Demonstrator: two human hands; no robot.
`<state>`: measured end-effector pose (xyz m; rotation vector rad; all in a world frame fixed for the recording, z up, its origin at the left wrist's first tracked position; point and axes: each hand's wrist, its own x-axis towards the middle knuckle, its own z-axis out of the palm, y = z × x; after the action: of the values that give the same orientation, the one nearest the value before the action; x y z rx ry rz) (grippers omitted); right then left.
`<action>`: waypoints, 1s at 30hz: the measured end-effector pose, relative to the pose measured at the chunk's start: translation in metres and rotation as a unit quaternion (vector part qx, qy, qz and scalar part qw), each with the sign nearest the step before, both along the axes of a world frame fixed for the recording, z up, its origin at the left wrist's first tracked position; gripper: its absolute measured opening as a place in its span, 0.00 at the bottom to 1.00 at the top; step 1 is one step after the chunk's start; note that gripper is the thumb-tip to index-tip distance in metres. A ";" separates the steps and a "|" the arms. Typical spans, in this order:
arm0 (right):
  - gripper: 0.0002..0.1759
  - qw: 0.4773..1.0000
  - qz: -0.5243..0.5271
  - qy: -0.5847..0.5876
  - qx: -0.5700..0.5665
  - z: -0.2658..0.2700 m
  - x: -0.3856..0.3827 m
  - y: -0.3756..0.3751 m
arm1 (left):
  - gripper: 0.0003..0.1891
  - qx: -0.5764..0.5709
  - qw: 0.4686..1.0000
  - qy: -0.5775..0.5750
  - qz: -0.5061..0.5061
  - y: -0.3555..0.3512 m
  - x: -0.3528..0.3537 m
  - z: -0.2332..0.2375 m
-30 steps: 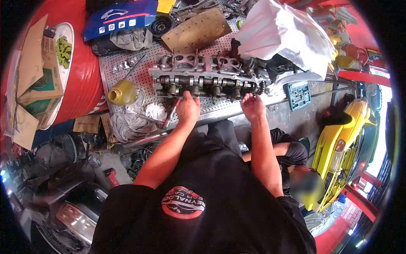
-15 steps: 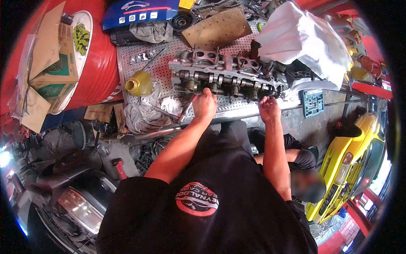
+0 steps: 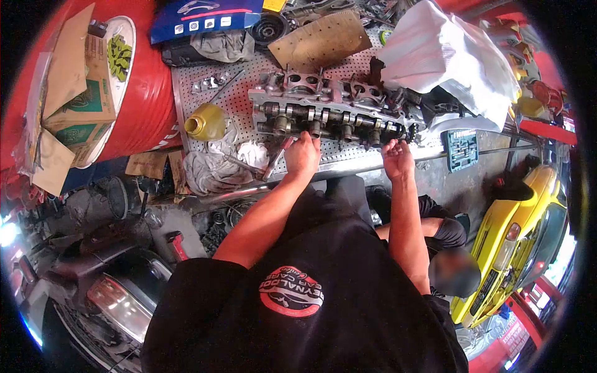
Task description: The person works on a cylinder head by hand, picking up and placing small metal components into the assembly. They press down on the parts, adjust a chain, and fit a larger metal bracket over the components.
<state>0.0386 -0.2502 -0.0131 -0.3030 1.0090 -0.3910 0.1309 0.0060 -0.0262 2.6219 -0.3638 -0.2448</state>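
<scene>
A metal cylinder head (image 3: 336,110) lies on the perforated metal worktop (image 3: 249,78), its camshaft (image 3: 329,117) and cam lobes facing me. My left hand (image 3: 303,158) is closed at its near edge, fingertips by one of the round metal cups (image 3: 315,132) below the camshaft. Close to the toothed sprocket (image 3: 411,132) at the right end, my right hand (image 3: 398,160) has its fingers curled together. What those right fingers hold, if anything, is hidden.
Left of the cylinder head are a yellow bottle (image 3: 206,122) and grey rags (image 3: 214,165). White sheeting (image 3: 444,59) covers parts at the back right. A socket set (image 3: 460,151) sits at the right edge. A person (image 3: 451,233) crouches below, near a yellow car (image 3: 507,239).
Both hands stay at the near edge of the cylinder head. The right fingers have shifted slightly; otherwise the view has barely moved.
</scene>
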 end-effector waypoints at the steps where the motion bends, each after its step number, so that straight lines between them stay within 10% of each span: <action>1: 0.08 1.000 -0.004 0.020 -0.014 -0.003 0.000 -0.003 | 0.15 -0.009 1.000 -0.012 0.006 0.000 0.000 0.005; 30: 0.06 0.994 -0.005 0.032 -0.104 -0.004 -0.004 -0.002 | 0.15 -0.054 0.998 -0.037 0.003 0.003 0.004 -0.009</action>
<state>0.0343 -0.2518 -0.0174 -0.5001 1.0345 -0.4986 0.1345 0.0088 -0.0347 2.5307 -0.3837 -0.1221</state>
